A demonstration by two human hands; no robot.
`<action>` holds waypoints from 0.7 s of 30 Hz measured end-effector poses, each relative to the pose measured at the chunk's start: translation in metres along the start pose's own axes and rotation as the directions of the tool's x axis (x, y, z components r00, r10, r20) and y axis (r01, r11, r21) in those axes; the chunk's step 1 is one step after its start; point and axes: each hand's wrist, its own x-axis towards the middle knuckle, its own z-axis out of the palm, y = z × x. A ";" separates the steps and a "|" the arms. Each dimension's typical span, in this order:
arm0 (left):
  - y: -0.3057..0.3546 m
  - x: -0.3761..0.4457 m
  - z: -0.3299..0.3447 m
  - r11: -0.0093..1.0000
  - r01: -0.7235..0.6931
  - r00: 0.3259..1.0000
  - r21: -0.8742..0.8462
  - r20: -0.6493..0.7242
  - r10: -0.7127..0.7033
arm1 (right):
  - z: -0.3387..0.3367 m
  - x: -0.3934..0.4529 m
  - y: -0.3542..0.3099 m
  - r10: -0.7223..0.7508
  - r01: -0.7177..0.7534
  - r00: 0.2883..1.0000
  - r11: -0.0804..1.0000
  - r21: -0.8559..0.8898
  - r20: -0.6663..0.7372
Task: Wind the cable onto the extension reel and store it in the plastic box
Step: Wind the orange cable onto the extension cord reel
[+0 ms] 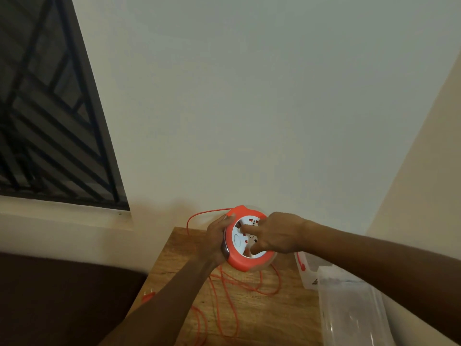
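My left hand (216, 239) grips the orange extension reel (247, 239) above the wooden table (269, 318). My right hand (275, 234) presses fingers into its white face, seemingly hooked there. Loose orange cable (224, 303) sprawls below, beside the clear plastic box (349, 310).

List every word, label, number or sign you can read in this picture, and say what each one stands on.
None can be read.
Extension reel: small dark marks on its white face, partly covered by the right hand, too blurred to read.
Plastic box: a small dark label low on its side, too small to read.
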 end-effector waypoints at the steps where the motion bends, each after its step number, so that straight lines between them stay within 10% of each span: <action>1: 0.000 0.000 -0.001 1.000 0.008 1.000 0.000 0.012 -0.008 | -0.001 0.001 0.001 -0.013 0.013 1.000 1.000 -0.017 -0.008; 11: 0.005 0.002 -0.002 0.998 0.025 0.995 0.064 0.096 -0.031 | -0.006 0.014 0.007 -0.090 0.126 0.983 0.963 -0.237 0.159; 21: 0.001 0.000 -0.003 0.998 0.027 0.995 0.062 0.097 -0.033 | -0.009 0.020 -0.003 0.051 -0.028 0.975 0.994 -0.107 0.217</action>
